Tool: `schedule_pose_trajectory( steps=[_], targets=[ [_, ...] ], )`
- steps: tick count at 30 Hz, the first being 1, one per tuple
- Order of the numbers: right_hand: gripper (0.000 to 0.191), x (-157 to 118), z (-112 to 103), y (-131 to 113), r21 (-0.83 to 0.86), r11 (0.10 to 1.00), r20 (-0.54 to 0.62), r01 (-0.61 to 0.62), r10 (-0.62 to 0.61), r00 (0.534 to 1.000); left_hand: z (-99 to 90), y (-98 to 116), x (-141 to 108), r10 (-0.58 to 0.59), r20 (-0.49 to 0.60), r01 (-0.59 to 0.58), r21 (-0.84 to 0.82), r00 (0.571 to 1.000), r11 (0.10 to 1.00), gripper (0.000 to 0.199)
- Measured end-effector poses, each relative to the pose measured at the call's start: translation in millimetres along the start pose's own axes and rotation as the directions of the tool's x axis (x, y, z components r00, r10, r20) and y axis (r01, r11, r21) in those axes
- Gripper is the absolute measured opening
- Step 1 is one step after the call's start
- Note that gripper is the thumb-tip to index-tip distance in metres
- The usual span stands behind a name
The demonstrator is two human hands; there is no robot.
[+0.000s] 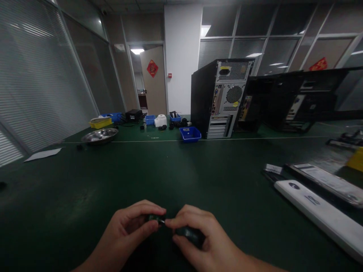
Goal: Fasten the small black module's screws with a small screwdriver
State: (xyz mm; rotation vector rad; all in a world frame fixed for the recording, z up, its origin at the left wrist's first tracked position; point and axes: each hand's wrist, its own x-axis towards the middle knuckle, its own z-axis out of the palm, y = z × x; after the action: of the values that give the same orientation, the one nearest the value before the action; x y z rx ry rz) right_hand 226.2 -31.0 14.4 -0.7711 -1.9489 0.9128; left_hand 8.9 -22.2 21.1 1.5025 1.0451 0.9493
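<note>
Low in the head view, my left hand [127,228] pinches a small green circuit board [153,217] between thumb and fingers; most of the board is covered. Close on its right, my right hand [208,232] is closed around the dark, rounded handle of what looks like a screwdriver [190,235]. A short bit of bright metal [162,221] shows between the board and my right fingertips. Whether it belongs to the tool or the board, I cannot tell. Both hands are just above the green tabletop [136,177].
To the right lie a long white case [317,211] and a grey, labelled bar-shaped unit [329,181]. Farther back stand a computer tower [211,102], a blue tray [190,140] and a metal bowl [100,136]. White paper [44,154] lies at the left.
</note>
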Motion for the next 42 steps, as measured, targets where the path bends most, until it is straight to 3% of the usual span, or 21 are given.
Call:
schedule_pose_trajectory(
  steps=[9, 15, 22, 28, 33, 37, 42],
  targets=[
    [0.024, 1, -1, -5, 0.048, 0.997, -0.016, -0.055, 0.056, 0.998, -2.4, -4, 4, -0.013, 0.049, 0.018, -0.09, 0.999, 0.996, 0.014],
    [0.023, 1, 0, -5, 0.06, 0.995, -0.012, -0.076, 0.077, 0.997, -1.7, -8, 4, -0.092, 0.039, 0.096, -0.134, 0.995, 0.986, 0.015],
    [0.026, 0, 1, 0, 0.02, 0.998, 0.001, -0.054, 0.054, 0.999, 0.8, 0, 3, 0.025, -0.059, -0.025, -0.013, 0.998, 1.0, 0.013],
    [0.026, 1, -1, 0, 0.021, 0.999, 0.024, -0.031, 0.031, 0.999, 1.1, -2, 3, -0.142, -0.032, 0.139, -0.098, 0.989, 0.985, 0.015],
    [0.027, 0, -2, -2, -0.024, 1.0, 0.048, -0.009, 0.01, 0.999, 1.4, -3, 4, -0.183, -0.016, 0.179, -0.139, 0.983, 0.974, 0.017],
    [0.029, -2, -2, -5, -0.055, 0.998, 0.065, -0.019, 0.022, 0.998, 3.3, 1, 1, -0.187, -0.018, 0.186, -0.076, 0.982, 0.98, 0.018],
    [0.027, -2, -2, -4, -0.035, 0.999, 0.027, -0.037, 0.038, 0.999, 3.9, 5, -3, -0.103, -0.086, 0.109, 0.068, 0.991, 0.992, 0.017]
  ],
)
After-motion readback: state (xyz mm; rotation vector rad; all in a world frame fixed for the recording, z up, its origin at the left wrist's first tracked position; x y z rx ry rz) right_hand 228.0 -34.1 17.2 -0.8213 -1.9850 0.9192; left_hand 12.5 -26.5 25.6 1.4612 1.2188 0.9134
